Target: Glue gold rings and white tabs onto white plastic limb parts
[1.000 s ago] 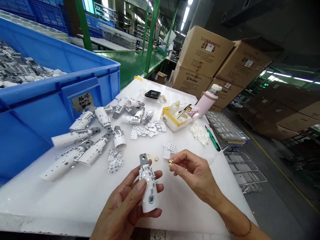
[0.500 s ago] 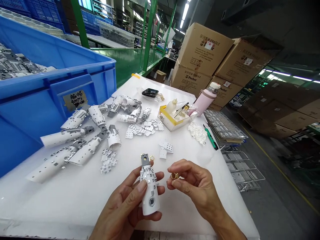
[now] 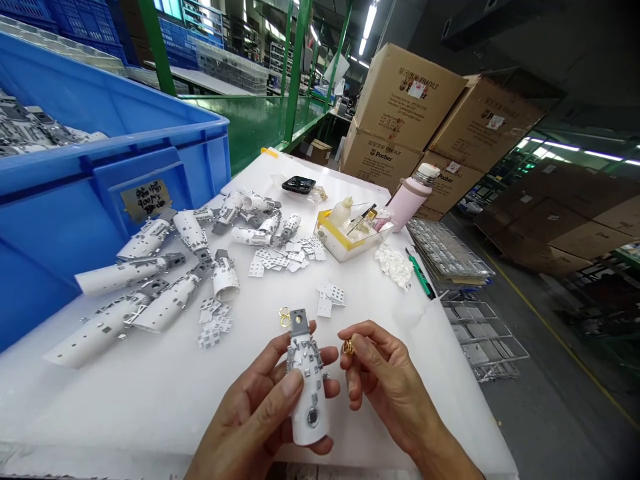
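Observation:
My left hand (image 3: 270,393) is wrapped around a white tapered plastic model part (image 3: 309,393) with a grey block at its far end and small grey details on its surface. The part's wider end points toward me. To the right, a small gold ring-shaped piece (image 3: 349,347) is pinched between thumb and fingers of my right hand (image 3: 387,383); it may be more than one ring. Gold rings (image 3: 285,316) lie on the table just beyond the grey block. Similar white model parts (image 3: 167,300) are piled at the left, near small white square pieces (image 3: 215,323).
A blue crate (image 3: 165,157) of similar parts borders the left side. Farther back are a black dish (image 3: 299,184), a yellow-edged tray (image 3: 345,248) with a bottle, and a pink flask (image 3: 410,200). A green-handled knife (image 3: 420,273) lies near the right edge. Cardboard boxes (image 3: 405,100) stand behind.
My left hand and the model part have shifted slightly right and toward me. My right hand has turned, its fingers changing their hold on the gold piece. The rings on the table show more fully.

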`<action>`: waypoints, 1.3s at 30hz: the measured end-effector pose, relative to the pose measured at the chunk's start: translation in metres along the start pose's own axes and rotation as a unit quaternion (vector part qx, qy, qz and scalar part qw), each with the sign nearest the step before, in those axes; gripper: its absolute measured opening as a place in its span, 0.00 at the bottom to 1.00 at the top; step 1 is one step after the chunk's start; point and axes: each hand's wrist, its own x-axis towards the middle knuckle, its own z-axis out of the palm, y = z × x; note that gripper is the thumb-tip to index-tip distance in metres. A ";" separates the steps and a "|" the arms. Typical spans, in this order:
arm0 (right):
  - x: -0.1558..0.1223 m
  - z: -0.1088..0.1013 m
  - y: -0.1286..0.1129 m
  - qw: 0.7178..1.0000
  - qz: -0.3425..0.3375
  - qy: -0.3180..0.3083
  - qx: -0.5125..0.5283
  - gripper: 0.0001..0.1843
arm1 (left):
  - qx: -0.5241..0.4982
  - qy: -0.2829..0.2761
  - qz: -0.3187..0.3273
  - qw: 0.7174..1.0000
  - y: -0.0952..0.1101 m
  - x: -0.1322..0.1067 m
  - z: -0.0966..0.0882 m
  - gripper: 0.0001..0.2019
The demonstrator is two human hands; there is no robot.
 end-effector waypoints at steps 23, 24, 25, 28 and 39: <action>-0.004 0.000 0.007 0.992 -0.059 -0.043 -0.105 0.11 | 0.018 -0.052 0.022 0.998 -0.006 0.006 -0.005 0.19; -0.004 0.000 0.007 0.991 -0.061 -0.043 -0.111 0.11 | 0.014 -0.049 0.021 0.998 -0.006 0.006 -0.005 0.18; -0.005 0.000 0.007 0.990 -0.064 -0.042 -0.116 0.10 | 0.010 -0.045 0.020 0.999 -0.007 0.006 -0.004 0.18; -0.006 0.002 0.008 0.989 -0.073 -0.034 -0.123 0.10 | -0.004 -0.038 0.022 0.999 -0.006 0.005 -0.003 0.18; -0.008 0.001 0.010 0.987 -0.087 -0.049 -0.130 0.09 | -0.006 -0.037 0.008 0.999 -0.007 0.005 -0.006 0.16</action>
